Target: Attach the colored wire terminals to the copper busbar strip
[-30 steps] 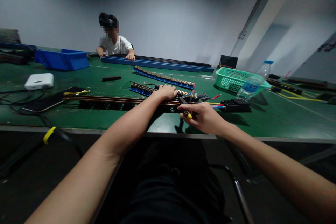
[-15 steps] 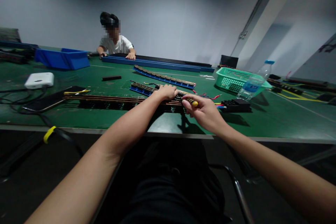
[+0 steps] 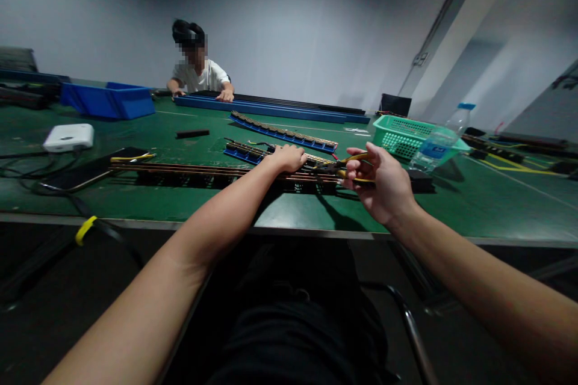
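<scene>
Left hand (image 3: 288,159) lies over the rail (image 3: 198,171), likely steadying it, grip unclear; my right hand (image 3: 385,179) grasps pliers (image 3: 333,165) near its right end.

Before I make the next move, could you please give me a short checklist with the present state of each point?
1. Pliers in the right hand: ok, held by the yellow handles.
2. Pliers' tips closed on something: cannot tell, too small.
3. Left hand pressing the long rods: cannot tell, contact unclear.
4. Bottle capped: ok, blue cap on.
5. Black cable kept above the table: not ok, hangs over the near edge.
</scene>
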Action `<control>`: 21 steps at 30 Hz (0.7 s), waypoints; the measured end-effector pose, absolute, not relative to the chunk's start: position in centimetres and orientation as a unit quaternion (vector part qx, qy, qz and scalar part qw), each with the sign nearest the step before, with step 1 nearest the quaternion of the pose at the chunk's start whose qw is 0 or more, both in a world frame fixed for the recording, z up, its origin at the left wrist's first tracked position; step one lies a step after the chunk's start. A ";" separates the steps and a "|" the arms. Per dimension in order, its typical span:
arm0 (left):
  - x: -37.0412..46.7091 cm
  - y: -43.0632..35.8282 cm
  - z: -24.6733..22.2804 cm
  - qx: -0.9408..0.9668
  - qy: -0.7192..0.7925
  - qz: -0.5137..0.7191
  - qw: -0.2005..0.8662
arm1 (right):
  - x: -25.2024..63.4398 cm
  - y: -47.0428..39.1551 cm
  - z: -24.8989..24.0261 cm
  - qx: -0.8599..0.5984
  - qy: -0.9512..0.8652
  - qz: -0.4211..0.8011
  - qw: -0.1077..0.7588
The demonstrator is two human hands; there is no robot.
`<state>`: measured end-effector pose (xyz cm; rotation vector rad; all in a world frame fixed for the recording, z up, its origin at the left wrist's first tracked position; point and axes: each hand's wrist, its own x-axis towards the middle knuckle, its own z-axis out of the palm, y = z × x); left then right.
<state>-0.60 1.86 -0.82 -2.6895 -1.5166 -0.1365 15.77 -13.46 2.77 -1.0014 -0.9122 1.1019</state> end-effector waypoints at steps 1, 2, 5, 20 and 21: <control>-0.6 1.8 -0.8 -0.869 -0.493 -0.042 0.025 | 15.8 -13.4 2.8 -0.427 -0.418 0.474 0.647; -0.6 1.7 -0.8 -0.868 -0.494 -0.042 0.024 | 15.8 -13.4 2.8 -0.417 -0.432 0.463 0.652; -0.6 1.7 -0.8 -0.868 -0.495 -0.044 0.023 | 15.6 -12.9 3.0 -0.420 -0.452 0.454 0.643; -0.6 1.7 -0.7 -0.870 -0.492 -0.041 0.017 | 15.3 -11.9 0.4 -0.454 -0.815 0.101 0.347; -0.6 1.7 -0.7 -0.868 -0.495 -0.040 0.014 | 15.2 -12.1 0.2 -0.440 -0.838 0.071 0.316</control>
